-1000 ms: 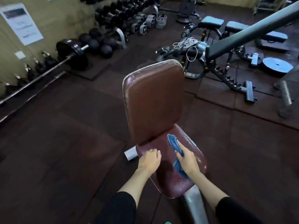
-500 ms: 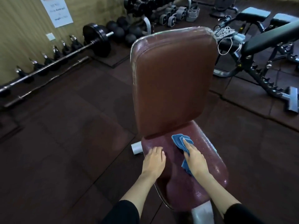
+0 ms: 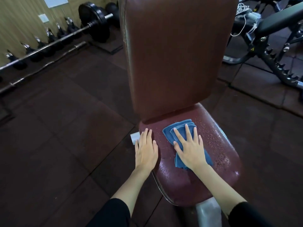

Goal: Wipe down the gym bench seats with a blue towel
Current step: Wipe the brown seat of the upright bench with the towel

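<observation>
A maroon padded bench seat [image 3: 218,154], speckled with water drops, lies below its upright brown backrest [image 3: 173,54]. A folded blue towel [image 3: 178,130] rests on the seat's rear half. My right hand [image 3: 190,148] presses flat on the towel with fingers spread, pointing toward the backrest. My left hand [image 3: 146,149] lies flat on the seat's left edge, fingers together, holding nothing.
A loaded barbell [image 3: 95,22] and a row of kettlebells [image 3: 49,38] line the wall at upper left. A black adjustable bench frame [image 3: 275,51] stands at the right. The bench's grey metal post [image 3: 208,215] runs toward me. Dark rubber floor tiles surround the seat.
The camera has come closer and lower to the bench. My right hand has flattened and pushed the towel toward the backrest. The left hand stays on the seat's left edge.
</observation>
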`<state>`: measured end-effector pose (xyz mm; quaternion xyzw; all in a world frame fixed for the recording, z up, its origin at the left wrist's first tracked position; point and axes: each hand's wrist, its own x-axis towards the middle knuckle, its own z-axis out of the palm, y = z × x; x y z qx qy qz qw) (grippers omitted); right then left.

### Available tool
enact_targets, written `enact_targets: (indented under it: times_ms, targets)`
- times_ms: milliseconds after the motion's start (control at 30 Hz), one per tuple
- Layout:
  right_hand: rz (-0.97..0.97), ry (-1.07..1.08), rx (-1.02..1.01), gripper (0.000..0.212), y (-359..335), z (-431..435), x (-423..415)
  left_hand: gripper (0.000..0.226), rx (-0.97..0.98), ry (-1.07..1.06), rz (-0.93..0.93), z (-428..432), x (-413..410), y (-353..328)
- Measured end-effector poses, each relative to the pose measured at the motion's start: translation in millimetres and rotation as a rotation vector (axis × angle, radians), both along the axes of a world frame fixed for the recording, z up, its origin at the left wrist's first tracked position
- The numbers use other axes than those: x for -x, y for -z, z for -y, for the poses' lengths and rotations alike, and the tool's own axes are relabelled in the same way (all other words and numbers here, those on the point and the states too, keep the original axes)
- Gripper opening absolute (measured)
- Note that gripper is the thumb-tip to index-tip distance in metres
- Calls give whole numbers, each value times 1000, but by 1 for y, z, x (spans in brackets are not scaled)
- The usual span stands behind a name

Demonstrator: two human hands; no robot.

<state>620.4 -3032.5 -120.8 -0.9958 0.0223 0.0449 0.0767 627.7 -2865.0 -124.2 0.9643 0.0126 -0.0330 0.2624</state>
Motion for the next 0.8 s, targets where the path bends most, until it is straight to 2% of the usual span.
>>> enact_targets:
  times_ms: [133,267,400,533,600,733,800]
  targets:
    - [55,89,-45,59,2,-12,-12,50,52,-47,-2,-5,-4,6]
    - [83,114,-78,56,4,-36,-25,49,270,-120,-28,-10,-6,10]
    - [100,-155,-23,50,6,-64,-24,48,421,-153,-37,-14,-5,12]
    - [120,-330,-43,47,6,-41,-29,48,391,-138,-33,-18,-7,17]
    - [107,-266,-37,48,9,-16,-41,49,359,-131,-22,-18,-10,20]
    - [108,59,-6,59,19,41,-81,51,347,-126,-12,-14,-14,25]
    - [135,193,-32,57,18,53,-93,51,353,-122,-4,-12,-14,28]
